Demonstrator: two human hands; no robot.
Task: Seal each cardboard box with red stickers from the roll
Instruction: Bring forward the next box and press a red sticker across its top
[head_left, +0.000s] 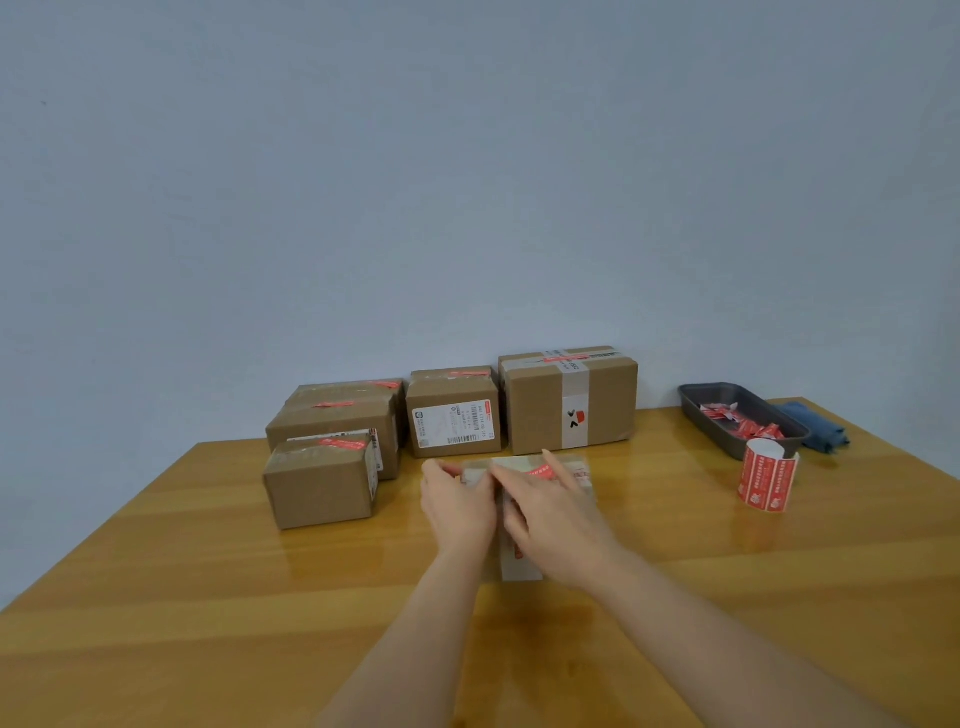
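Note:
A small cardboard box (582, 470) lies in the middle of the table, mostly hidden by my hands. A red sticker (540, 472) lies on its top. My left hand (457, 501) rests on the box's left side, fingers curled over its far edge. Straight fingers of my right hand (545, 512) press down on the top beside the sticker. The roll of red stickers (766, 478) stands upright on the table at the right, apart from both hands.
Several cardboard boxes with red stickers stand at the back: a stack at left (337, 421), a labelled box (453, 413), a tall taped box (571, 400). A dark tray (696, 410) holding red scraps and a blue cloth (815, 423) sit at the far right.

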